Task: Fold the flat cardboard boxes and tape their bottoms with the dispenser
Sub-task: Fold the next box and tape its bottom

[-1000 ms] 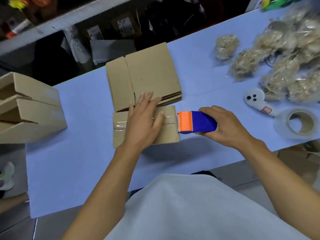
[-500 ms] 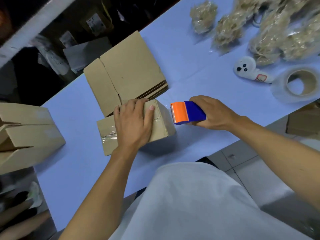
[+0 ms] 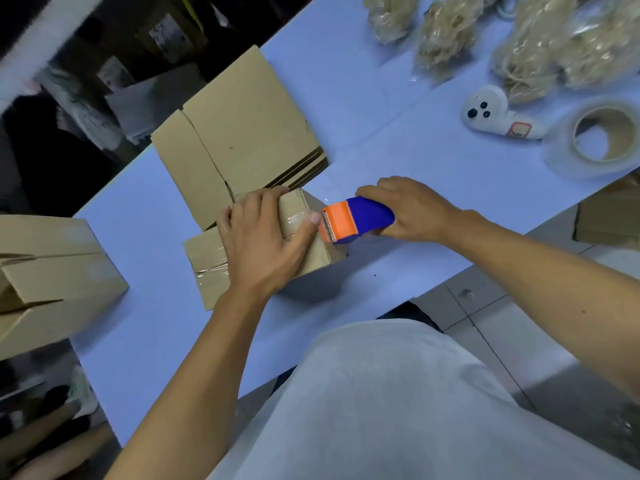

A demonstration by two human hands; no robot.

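A small folded cardboard box [image 3: 207, 268] stands bottom-up on the blue table [image 3: 145, 341], with clear tape along its seam. My left hand [image 3: 266, 244] lies over the box top, fingers curled over the far edge and thumb pressing the tape at the right edge. My right hand [image 3: 412, 211] grips the blue and orange tape dispenser [image 3: 356, 220], whose orange blade end sits against the box's right side. A stack of flat cardboard boxes [image 3: 239, 133] lies just behind.
Folded boxes [image 3: 52, 271] stand at the table's left end. A spare tape roll [image 3: 595, 140] and a white controller [image 3: 498, 114] lie at right, with several bagged bundles [image 3: 533, 53] behind. The table's near edge is close to my body.
The dispenser has moved down over the box's right edge. My left hand shifted from lying flat on top to curling over the far edge, thumb on the tape. The view tilted.
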